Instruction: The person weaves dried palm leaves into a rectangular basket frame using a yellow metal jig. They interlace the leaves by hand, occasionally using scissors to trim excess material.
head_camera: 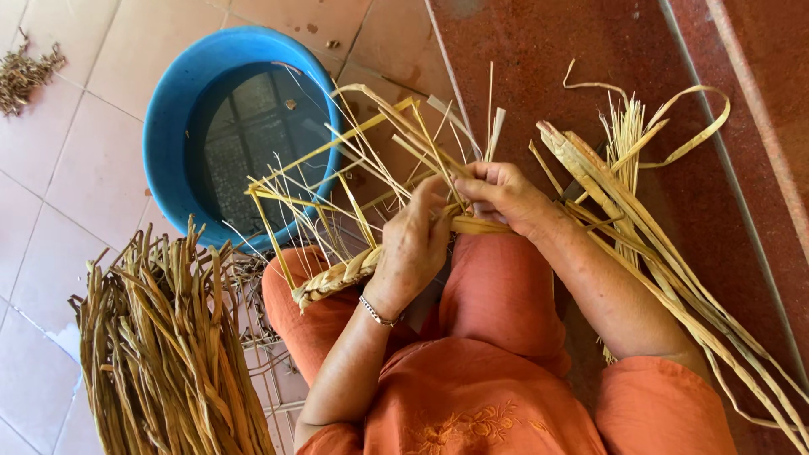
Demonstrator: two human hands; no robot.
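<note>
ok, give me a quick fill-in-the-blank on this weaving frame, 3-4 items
1. The round basin beside the person's knee is coloured ____.
2. The left hand wears a thin ____ at the wrist.
3. Both it and the right hand grip flat straw strips that run into a finished ____ lying over the knee.
4. The person's clothing is coloured ____.

Missing words: blue; bracelet; braid; orange
</note>
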